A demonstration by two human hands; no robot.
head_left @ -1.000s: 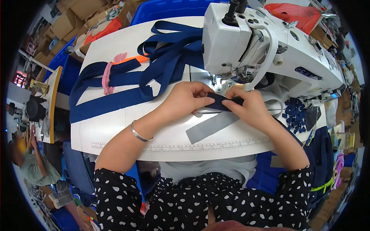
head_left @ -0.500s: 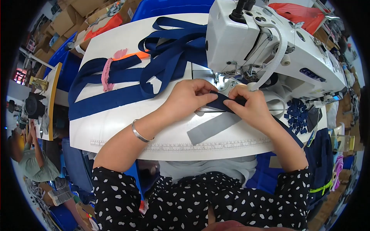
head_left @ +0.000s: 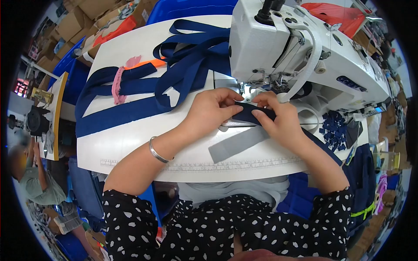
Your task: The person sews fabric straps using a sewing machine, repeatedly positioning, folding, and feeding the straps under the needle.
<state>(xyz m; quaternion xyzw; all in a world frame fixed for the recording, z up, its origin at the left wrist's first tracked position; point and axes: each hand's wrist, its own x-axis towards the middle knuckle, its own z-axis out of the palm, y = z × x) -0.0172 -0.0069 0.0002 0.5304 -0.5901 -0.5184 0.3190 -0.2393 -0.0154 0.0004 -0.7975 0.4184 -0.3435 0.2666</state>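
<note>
Between my two hands a navy fabric strip [head_left: 252,114] is stretched just in front of the needle area of a white sewing machine [head_left: 278,48]. My left hand [head_left: 214,108] pinches the strip's left end between thumb and fingers. On its other side my right hand [head_left: 278,117] grips it, thumb on top and fingers folded. From under my right wrist the navy strip runs down to the table's right edge. A grey strip [head_left: 238,144] lies flat below my hands. The fingertips' undersides are hidden.
Long navy bands [head_left: 187,74] lie looped on the white table [head_left: 130,148], with a pink tie [head_left: 117,86] around some. A printed ruler [head_left: 209,167] follows the front edge. Small navy scraps [head_left: 334,130] are heaped at right. Another person [head_left: 39,180] sits at far left.
My right fingers have shifted slightly left along the navy strip, closer to my left hand, and more of its face shows. The whole view has moved a little.
</note>
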